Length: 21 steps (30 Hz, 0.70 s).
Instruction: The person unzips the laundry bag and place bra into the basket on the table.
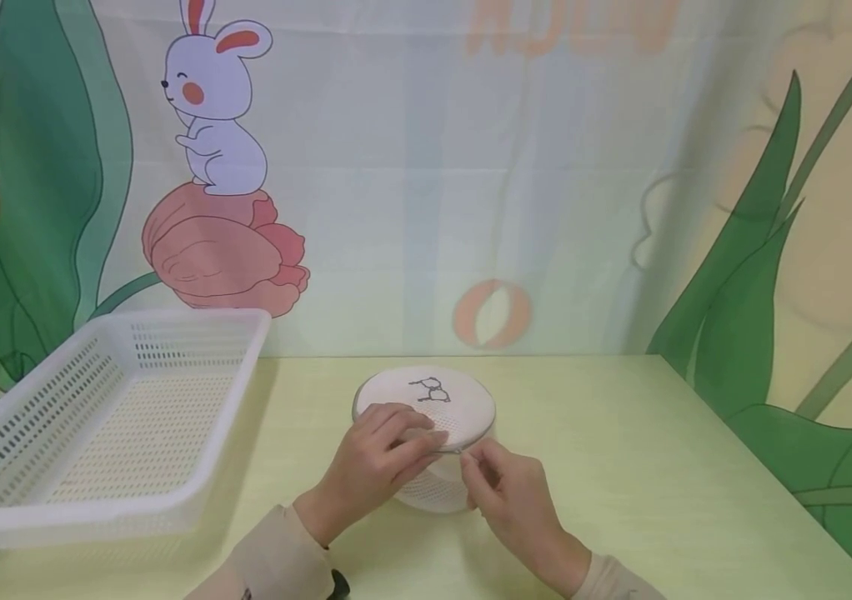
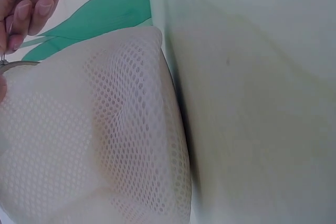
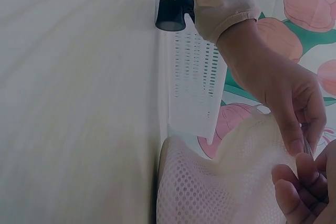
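the round white mesh bag (image 1: pixel 458 419) stands upright on the counter (image 1: pixel 659 467), at the lower middle of the frame, with a white plastic basket (image 1: pixel 81 518) at the left. the left hand (image 1: pixel 381 450) lies over its lid and pinches the rim; the right hand (image 1: pixel 512 496) pinches what looks like a zip pull (image 2: pixel 4 61) just beside it. the step seems to be working the zip, opening or closing i cannot tell; the next move calls for a steady rim and an even pull along the seam.

Faint, illegible orange lettering (image 1: pixel 572 27) on backdrop (image 1: pixel 366 208)
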### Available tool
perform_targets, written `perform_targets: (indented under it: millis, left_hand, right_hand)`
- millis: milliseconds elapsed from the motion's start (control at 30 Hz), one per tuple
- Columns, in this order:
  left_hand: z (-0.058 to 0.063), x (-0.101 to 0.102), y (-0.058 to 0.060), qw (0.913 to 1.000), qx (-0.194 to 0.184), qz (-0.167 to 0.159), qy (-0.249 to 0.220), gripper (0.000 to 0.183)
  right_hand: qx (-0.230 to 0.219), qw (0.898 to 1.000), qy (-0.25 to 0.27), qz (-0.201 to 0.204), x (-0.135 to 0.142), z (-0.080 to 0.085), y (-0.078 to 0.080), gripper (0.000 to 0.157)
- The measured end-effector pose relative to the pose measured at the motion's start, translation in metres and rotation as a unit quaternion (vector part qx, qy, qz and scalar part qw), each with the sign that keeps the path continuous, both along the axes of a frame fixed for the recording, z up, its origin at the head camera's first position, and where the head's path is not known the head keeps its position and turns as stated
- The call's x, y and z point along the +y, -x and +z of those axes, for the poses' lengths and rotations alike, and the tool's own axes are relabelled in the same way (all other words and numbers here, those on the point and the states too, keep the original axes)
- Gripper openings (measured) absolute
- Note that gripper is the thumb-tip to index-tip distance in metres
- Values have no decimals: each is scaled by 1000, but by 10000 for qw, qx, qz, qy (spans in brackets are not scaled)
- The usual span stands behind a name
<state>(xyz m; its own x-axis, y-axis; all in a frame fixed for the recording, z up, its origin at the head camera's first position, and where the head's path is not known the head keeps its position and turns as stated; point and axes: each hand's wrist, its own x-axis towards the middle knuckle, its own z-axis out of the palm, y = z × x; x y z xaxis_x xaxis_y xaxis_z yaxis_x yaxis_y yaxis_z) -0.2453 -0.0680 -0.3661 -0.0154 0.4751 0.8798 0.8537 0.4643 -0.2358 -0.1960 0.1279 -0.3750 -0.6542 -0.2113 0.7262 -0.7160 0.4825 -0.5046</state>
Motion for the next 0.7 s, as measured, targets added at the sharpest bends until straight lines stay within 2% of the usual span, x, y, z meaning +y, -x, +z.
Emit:
perform_targets:
  millis: [400, 700]
  left_hand:
    - [0, -4, 3, 9996, -144, -221, -96, 17]
    - [1, -8, 5, 9994, -262, -214, -20, 15]
  right_hand:
    - [63, 9999, 107, 6, 1, 1, 0, 22]
    - [13, 9999, 158, -47, 2, 2, 1, 22]
